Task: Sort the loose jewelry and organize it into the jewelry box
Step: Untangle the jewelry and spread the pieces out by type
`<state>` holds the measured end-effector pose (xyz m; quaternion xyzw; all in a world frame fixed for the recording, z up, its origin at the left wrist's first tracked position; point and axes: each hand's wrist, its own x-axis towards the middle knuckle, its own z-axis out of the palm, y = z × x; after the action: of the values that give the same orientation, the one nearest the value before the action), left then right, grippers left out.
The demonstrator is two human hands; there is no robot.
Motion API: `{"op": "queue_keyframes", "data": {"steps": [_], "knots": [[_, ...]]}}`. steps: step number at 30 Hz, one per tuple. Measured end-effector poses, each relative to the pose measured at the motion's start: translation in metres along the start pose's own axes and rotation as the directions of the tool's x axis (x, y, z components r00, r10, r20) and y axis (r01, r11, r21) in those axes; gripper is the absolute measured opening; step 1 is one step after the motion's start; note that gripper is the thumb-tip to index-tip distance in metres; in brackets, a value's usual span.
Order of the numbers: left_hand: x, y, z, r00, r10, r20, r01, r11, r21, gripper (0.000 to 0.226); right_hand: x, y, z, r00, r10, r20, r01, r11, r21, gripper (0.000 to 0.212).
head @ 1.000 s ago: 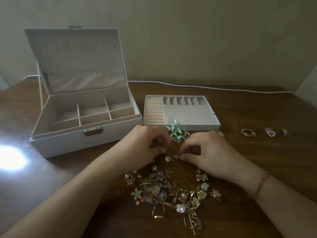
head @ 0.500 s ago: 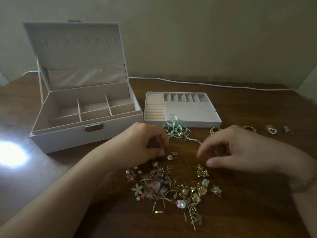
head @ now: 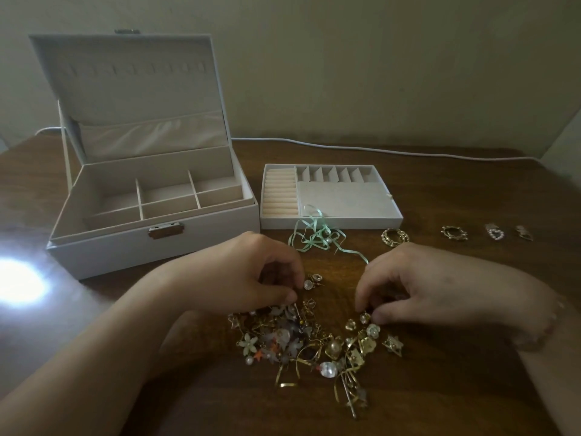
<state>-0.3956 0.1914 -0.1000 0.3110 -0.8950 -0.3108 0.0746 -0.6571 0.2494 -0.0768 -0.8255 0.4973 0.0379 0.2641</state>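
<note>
We count one jewelry box standing at the left of the desk with its lid raised, its base split into five bare compartments as far as we can make out. One removable tray sits just beside it to the right, with ring rolls and a row of small slots. Four sorted pieces lie in a row right of the tray, each apart from the next. One mint ribbon tangle lies against the tray's front edge. The loose jewelry forms a single heap near us; its pieces overlap too much to count.

Our left hand has its grip curled at the heap's upper left edge; what it holds we cannot tell. Our right hand pinches a small bead-like piece at the heap's upper right. One white cable runs along the wall, and a bright glare marks the desk at far left.
</note>
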Motion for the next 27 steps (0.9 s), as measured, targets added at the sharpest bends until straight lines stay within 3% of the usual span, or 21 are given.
{"op": "queue_keyframes", "data": {"steps": [11,19,27], "knots": [[0.001,0.002,0.006,0.998,0.057,0.000,-0.057,0.998,-0.002,0.013,-0.005,0.000,-0.004,0.998,-0.034,-0.045,0.037,0.997,0.064,0.014],[0.004,0.004,0.010,0.989,0.065,-0.133,-0.062,0.998,0.022,0.010,-0.007,0.013,-0.010,0.994,0.048,-0.103,-0.049,0.999,-0.009,0.016],[0.003,0.002,0.009,0.995,0.055,-0.089,-0.052,0.998,0.033,0.011,0.000,0.016,-0.005,0.996,0.063,-0.070,-0.065,0.998,-0.019,0.017]]}}
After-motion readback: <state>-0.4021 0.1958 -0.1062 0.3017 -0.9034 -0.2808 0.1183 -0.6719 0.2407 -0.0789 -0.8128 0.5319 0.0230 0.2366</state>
